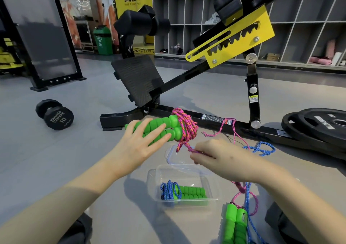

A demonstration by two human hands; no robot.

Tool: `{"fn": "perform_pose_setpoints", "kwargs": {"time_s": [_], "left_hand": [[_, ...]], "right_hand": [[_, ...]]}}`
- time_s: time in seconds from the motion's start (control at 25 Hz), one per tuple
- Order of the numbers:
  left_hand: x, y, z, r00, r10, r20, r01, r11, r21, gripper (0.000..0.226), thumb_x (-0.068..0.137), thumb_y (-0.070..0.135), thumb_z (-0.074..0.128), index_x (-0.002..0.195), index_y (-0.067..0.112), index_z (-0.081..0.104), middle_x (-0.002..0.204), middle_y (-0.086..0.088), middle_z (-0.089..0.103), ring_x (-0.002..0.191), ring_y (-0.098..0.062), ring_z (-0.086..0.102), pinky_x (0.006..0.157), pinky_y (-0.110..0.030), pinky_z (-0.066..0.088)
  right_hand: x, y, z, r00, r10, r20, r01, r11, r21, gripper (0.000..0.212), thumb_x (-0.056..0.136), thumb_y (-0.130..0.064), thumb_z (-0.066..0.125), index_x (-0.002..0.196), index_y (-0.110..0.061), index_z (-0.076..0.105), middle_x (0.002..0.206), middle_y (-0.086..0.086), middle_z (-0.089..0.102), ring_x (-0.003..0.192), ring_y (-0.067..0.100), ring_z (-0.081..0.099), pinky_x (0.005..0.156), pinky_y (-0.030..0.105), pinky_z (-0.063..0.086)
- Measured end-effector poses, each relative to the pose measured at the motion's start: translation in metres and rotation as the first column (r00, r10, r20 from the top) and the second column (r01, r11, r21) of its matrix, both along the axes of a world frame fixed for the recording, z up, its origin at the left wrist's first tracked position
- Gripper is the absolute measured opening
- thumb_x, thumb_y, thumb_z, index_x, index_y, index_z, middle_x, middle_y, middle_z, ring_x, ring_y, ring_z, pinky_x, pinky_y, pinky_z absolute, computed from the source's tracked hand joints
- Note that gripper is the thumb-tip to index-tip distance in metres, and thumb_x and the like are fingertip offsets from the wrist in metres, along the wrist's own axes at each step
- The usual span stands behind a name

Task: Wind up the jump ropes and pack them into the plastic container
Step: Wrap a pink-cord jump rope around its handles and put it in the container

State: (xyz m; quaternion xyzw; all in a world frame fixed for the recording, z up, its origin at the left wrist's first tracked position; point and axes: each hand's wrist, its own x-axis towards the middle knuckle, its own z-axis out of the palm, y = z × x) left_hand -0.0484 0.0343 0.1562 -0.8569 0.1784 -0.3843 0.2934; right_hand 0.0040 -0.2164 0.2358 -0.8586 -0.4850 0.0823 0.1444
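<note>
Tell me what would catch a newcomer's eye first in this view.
The bright green handles with pink rope coiled round them stand out mid-frame. The left hand lies across them and the right hand pinches the rope's end. Just below sits a clear plastic container holding a wound blue rope, and the bench's yellow bracket glares at upper right.
</note>
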Motion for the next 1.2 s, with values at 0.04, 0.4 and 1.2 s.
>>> {"fn": "perform_pose_setpoints", "kwargs": {"time_s": [0.04,0.4,1.2], "left_hand": [[0.000,0.000,-0.001,1.000,-0.004,-0.020,0.004,0.999,0.036,0.054,0.079,-0.005,0.035,0.129,0.012,0.047,0.127,-0.015,0.060,0.103,-0.046,0.055,0.081,-0.051,0.044],[-0.014,-0.053,0.001,0.949,-0.233,-0.210,0.265,0.954,0.139,0.042,0.099,0.000,0.025,0.131,0.016,0.047,0.129,-0.008,0.059,0.111,-0.044,0.055,0.088,-0.054,0.047],[-0.013,-0.063,0.014,0.964,-0.250,0.095,0.262,0.952,-0.161,0.037,0.098,-0.001,0.033,0.129,0.012,0.050,0.128,-0.013,0.060,0.109,-0.045,0.057,0.084,-0.053,0.045]], "right_hand": [[0.000,-0.004,0.006,0.997,0.019,0.080,-0.017,1.000,-0.021,0.033,0.097,-0.034,0.042,0.075,-0.011,0.054,0.059,-0.004,0.041,0.054,0.008,0.039,0.057,0.029,0.034],[0.041,-0.034,0.027,0.997,0.077,-0.012,-0.072,0.970,0.231,0.011,0.083,-0.031,0.066,0.082,-0.021,0.070,0.071,-0.017,0.065,0.063,-0.001,0.056,0.059,0.014,0.041],[0.044,0.007,-0.078,0.229,0.424,-0.876,0.548,0.688,0.476,0.038,0.087,0.003,0.043,0.053,-0.015,0.041,0.044,-0.003,0.033,0.039,0.007,0.027,0.043,0.020,0.036]]}}
